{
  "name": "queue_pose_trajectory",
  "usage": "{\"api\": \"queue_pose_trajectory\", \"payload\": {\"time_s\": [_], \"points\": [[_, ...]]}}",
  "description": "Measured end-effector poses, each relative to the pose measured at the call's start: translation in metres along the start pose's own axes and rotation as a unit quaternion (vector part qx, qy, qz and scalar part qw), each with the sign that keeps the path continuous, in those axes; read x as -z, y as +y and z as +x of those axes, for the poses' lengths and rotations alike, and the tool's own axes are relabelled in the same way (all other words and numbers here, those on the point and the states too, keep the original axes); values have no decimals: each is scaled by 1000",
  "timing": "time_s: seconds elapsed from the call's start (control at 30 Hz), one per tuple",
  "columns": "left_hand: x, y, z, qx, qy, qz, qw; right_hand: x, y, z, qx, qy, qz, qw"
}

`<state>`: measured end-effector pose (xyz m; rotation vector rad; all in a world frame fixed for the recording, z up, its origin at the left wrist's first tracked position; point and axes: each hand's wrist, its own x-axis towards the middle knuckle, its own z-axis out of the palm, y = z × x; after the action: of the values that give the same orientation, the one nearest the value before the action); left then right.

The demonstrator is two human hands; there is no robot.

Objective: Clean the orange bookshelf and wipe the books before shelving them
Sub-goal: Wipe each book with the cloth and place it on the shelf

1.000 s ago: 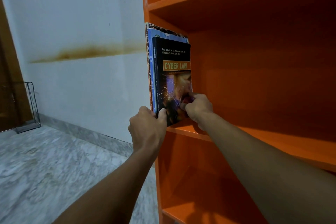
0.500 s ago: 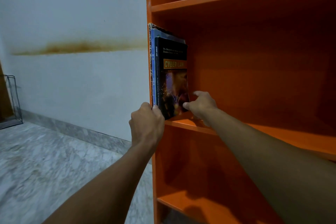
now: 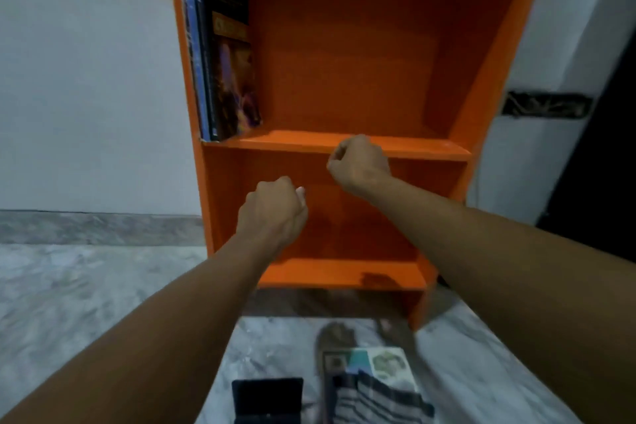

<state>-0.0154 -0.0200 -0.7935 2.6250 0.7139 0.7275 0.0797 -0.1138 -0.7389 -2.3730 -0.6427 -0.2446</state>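
The orange bookshelf [image 3: 347,144] stands against the white wall. Three books stand upright at the left end of its middle shelf; the outermost is the dark "Cyber Law" book [image 3: 232,55]. My left hand [image 3: 273,210] hangs in front of the lower compartment with fingers curled and nothing in it. My right hand [image 3: 358,163] is level with the middle shelf's front edge, fingers curled too, holding nothing. On the floor below lie a book with a pale green cover [image 3: 380,363] and a striped cloth [image 3: 375,399] draped over its near part.
A small black object [image 3: 266,398] lies on the marble floor to the left of the cloth. A foot [image 3: 335,336] shows just in front of the shelf base. A dark doorway [image 3: 605,148] is at the right.
Both hands let go of the Cyber Law book and pulled back and down from the shelf. The book now stands shelved against the others. My view tilted down, revealing the floor items.
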Motion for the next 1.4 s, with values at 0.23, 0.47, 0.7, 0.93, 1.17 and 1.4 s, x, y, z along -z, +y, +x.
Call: {"api": "queue_pose_trajectory", "payload": {"time_s": [0.23, 0.47, 0.7, 0.93, 1.17, 1.4], "points": [[-39, 31, -21, -62, -206, 57, 975, 7, 74, -64, -44, -186, -181, 965], [-91, 34, -45, -42, -281, 70, 956, -17, 131, -91, -43, -280, -236, 930], [-178, 4, -98, -93, -342, 154, 922, -86, 196, -144, -20, -395, -193, 898], [-230, -27, -144, -88, -411, 140, 896, -122, 238, -197, -28, -436, -161, 885], [-237, -23, -151, 134, -323, 27, 937, -114, 256, -197, -111, -376, -155, 907], [-234, -21, -152, 185, -246, -13, 951, -121, 253, -205, -158, -315, -110, 929]]}}
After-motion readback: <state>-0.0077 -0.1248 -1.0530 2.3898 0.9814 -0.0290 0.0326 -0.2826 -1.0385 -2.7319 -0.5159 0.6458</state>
